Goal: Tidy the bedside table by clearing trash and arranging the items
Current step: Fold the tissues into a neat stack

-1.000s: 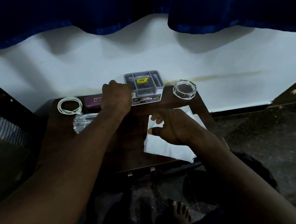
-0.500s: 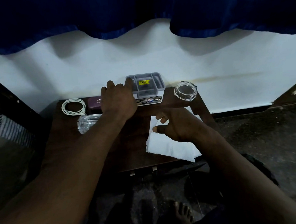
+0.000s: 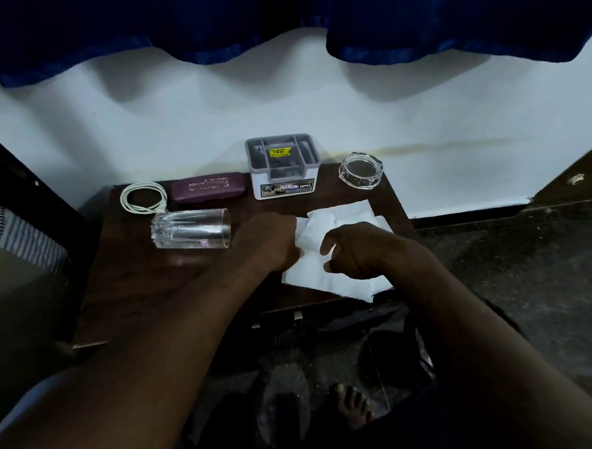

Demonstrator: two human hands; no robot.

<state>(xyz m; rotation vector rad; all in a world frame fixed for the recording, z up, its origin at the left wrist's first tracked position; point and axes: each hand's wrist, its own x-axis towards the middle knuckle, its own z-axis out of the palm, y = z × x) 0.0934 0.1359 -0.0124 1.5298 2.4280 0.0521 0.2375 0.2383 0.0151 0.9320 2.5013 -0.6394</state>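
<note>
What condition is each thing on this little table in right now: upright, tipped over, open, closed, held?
Drinking glass: lying on its side, empty.
Spectacle case: closed, lying flat.
White cable: coiled, lying flat.
Grey organizer box: upright, open top.
Glass ashtray: upright, looks empty.
White tissue: partly folded, flat on the table.
Left hand: pinching the tissue's edge.
Right hand: fingers curled, resting on the tissue.

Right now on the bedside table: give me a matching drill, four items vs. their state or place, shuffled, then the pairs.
Items:
1. drinking glass
2. white cable
3. glass ashtray
4. white tissue

States:
A. coiled at the back left corner
B. under both hands
C. lying on its side
D. upright at the back right corner

Pairs: 1-C, 2-A, 3-D, 4-B
</note>
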